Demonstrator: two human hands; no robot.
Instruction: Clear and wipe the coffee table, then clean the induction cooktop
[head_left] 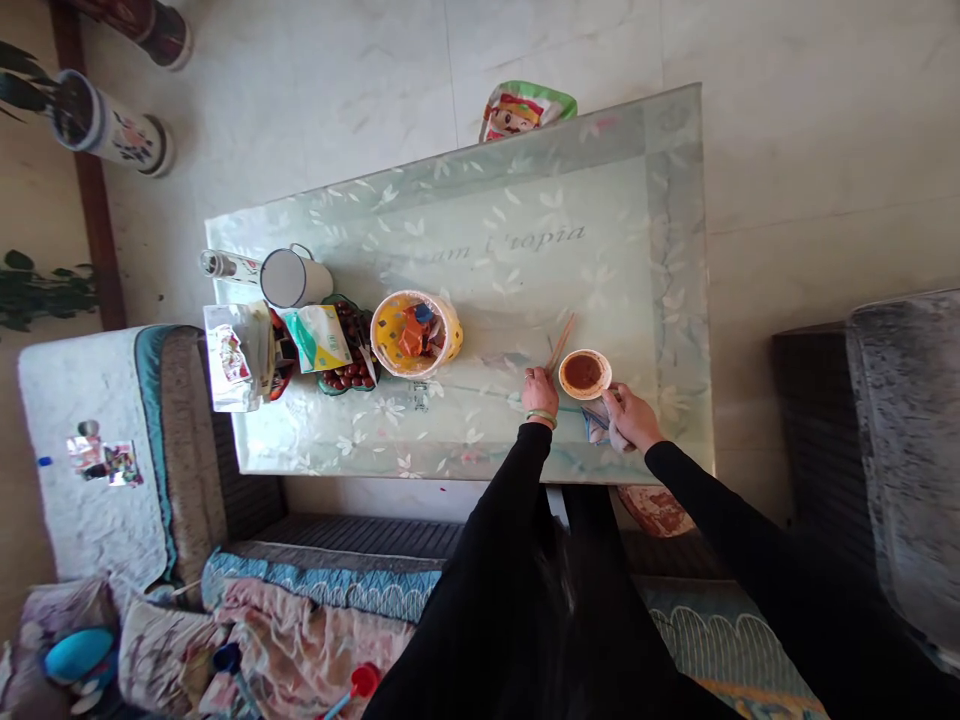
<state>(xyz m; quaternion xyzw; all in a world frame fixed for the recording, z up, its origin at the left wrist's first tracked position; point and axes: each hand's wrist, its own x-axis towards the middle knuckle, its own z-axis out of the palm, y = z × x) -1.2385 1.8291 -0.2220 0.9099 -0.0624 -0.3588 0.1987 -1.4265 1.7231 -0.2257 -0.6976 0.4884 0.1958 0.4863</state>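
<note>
Head view: left grip (540,392) pinching slender wooden chopsticks (561,342) toward 12 o'clock; right grip (630,418) curled around a round white bowl of brown liquid (584,373), level above the pale glass bench (600,250).

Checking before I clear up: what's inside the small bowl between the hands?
The small bowl holds a dark brown liquid that fills it nearly to the rim. The liquid covers the bowl's bottom, so anything lying beneath its surface cannot be seen.
</note>
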